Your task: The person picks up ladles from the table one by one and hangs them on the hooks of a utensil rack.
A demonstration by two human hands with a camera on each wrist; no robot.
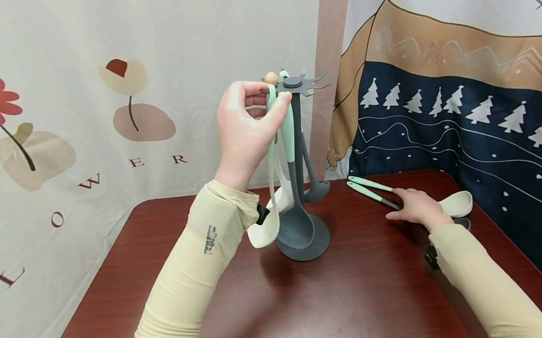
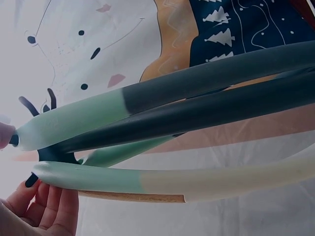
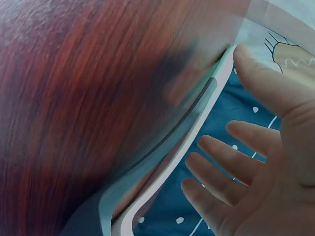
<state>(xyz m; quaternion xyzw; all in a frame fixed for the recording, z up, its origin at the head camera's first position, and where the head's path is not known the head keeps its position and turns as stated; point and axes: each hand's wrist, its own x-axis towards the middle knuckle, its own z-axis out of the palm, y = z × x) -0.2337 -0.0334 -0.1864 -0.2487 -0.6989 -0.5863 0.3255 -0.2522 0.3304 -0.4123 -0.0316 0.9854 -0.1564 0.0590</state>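
Observation:
A dark grey utensil rack (image 1: 298,135) stands on the table, with hooks around its top. My left hand (image 1: 250,120) grips the rack's top by its hooks, thumb and fingers on either side of the hanging handles. Within that grasp are the mint handle of a white spoon-like utensil (image 1: 265,229) and that of a grey ladle (image 1: 295,228). My right hand (image 1: 417,208), fingers spread, hovers over two mint-handled utensils lying on the table. One has a white bowl (image 1: 456,205), the other a grey head (image 1: 462,223). In the right wrist view the thumb is right at the white handle's end (image 3: 227,61).
Another grey ladle (image 1: 318,191) and a second white utensil (image 1: 284,197) hang on the rack's far side. A wooden handle (image 2: 133,196) shows behind the white one. Fabric with flowers (image 1: 83,152) and white trees (image 1: 438,103) borders the red-brown table (image 1: 357,295).

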